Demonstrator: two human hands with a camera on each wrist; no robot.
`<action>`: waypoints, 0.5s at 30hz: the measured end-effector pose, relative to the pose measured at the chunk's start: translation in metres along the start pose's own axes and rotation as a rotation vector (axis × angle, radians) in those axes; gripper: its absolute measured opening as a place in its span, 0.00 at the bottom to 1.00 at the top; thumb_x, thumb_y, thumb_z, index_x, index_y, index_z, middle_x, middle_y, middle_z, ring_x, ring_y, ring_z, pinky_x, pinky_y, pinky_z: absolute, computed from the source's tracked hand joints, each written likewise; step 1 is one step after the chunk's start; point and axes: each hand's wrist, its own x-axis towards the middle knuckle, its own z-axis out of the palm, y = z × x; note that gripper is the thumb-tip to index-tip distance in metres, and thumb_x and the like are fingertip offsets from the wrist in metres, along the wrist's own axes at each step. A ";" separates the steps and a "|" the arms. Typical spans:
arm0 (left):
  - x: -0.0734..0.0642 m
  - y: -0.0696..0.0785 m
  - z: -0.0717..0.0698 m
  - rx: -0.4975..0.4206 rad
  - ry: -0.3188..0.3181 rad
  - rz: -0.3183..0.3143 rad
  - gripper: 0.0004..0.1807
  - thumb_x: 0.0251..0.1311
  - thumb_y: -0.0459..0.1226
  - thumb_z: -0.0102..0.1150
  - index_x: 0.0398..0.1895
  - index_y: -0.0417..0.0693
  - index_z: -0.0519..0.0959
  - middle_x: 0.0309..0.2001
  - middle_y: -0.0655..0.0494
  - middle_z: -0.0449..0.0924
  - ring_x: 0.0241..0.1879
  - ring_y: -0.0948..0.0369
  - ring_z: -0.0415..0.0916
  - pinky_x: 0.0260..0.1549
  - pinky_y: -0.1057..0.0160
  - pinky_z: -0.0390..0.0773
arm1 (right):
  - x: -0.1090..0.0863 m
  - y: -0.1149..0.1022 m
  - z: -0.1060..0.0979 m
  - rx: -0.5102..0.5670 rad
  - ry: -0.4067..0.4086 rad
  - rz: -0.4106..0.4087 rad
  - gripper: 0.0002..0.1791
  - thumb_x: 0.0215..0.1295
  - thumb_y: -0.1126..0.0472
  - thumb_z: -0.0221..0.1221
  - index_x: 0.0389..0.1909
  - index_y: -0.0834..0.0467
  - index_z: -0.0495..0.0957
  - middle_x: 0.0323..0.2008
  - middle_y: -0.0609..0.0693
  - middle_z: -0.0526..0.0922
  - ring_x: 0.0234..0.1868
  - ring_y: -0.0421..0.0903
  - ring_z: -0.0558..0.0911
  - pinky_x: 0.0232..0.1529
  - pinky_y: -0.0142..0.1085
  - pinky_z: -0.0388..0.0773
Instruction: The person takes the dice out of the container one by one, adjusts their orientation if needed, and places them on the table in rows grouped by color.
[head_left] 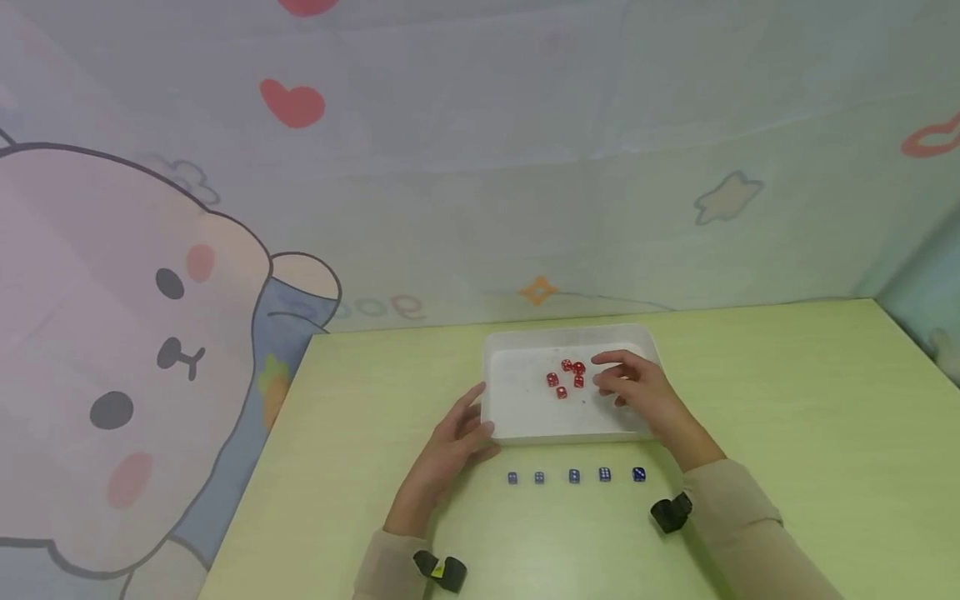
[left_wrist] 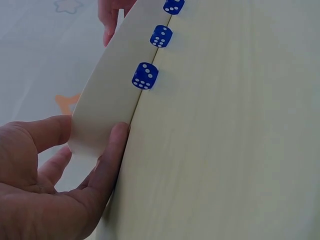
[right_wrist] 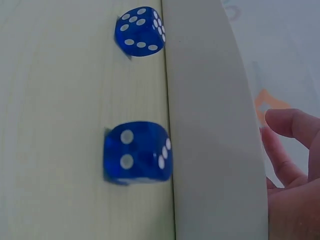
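A shallow white tray [head_left: 525,417] lies on the table, with several red dice [head_left: 562,392] grouped loosely near its middle. My left hand [head_left: 450,446] holds the tray's near left corner. In the left wrist view, its fingers [left_wrist: 119,137] straddle that corner, one low along the front wall and another up at the rim. Over the tray's right part hovers my right hand [head_left: 637,390], just right of the red dice, fingers bent loosely. Its thumb and finger stand apart in the right wrist view, with nothing seen between them.
Several blue dice [head_left: 573,476] stand spaced out in a row before the tray's front wall. The pale yellow-green table [head_left: 772,400] reaches back to a printed cloth [head_left: 480,208] with hearts and a cartoon animal. Each wrist wears a small black camera [head_left: 670,512].
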 end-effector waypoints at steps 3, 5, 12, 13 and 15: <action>0.000 0.000 0.000 0.005 -0.001 -0.001 0.38 0.78 0.36 0.58 0.86 0.58 0.56 0.79 0.37 0.60 0.73 0.41 0.68 0.61 0.55 0.86 | 0.004 0.001 0.003 -0.034 -0.018 0.028 0.23 0.78 0.59 0.60 0.69 0.61 0.75 0.45 0.55 0.83 0.45 0.49 0.82 0.41 0.32 0.81; 0.000 0.000 0.000 0.011 0.004 0.000 0.38 0.78 0.36 0.57 0.86 0.58 0.56 0.79 0.38 0.61 0.73 0.41 0.69 0.61 0.55 0.86 | 0.009 0.002 0.005 -0.049 -0.037 0.049 0.23 0.79 0.58 0.59 0.70 0.60 0.75 0.47 0.57 0.83 0.48 0.51 0.81 0.43 0.32 0.80; 0.001 0.001 -0.001 -0.003 0.007 -0.010 0.37 0.79 0.36 0.57 0.86 0.60 0.57 0.79 0.38 0.60 0.74 0.41 0.68 0.63 0.53 0.85 | 0.024 0.000 0.007 -0.086 -0.077 0.122 0.24 0.79 0.59 0.54 0.72 0.60 0.72 0.54 0.58 0.80 0.55 0.53 0.77 0.48 0.35 0.75; 0.001 0.000 0.000 -0.004 0.002 -0.006 0.37 0.79 0.36 0.57 0.86 0.59 0.56 0.79 0.38 0.60 0.74 0.40 0.67 0.63 0.53 0.84 | 0.026 0.000 0.007 -0.093 -0.085 0.128 0.24 0.79 0.59 0.54 0.72 0.60 0.73 0.54 0.58 0.80 0.55 0.52 0.76 0.48 0.35 0.74; 0.001 0.000 -0.001 -0.008 0.002 -0.008 0.37 0.79 0.35 0.57 0.86 0.59 0.56 0.79 0.38 0.60 0.74 0.40 0.67 0.63 0.53 0.84 | 0.029 -0.001 0.006 -0.090 -0.104 0.145 0.24 0.79 0.60 0.53 0.72 0.60 0.73 0.53 0.56 0.80 0.53 0.51 0.75 0.47 0.35 0.72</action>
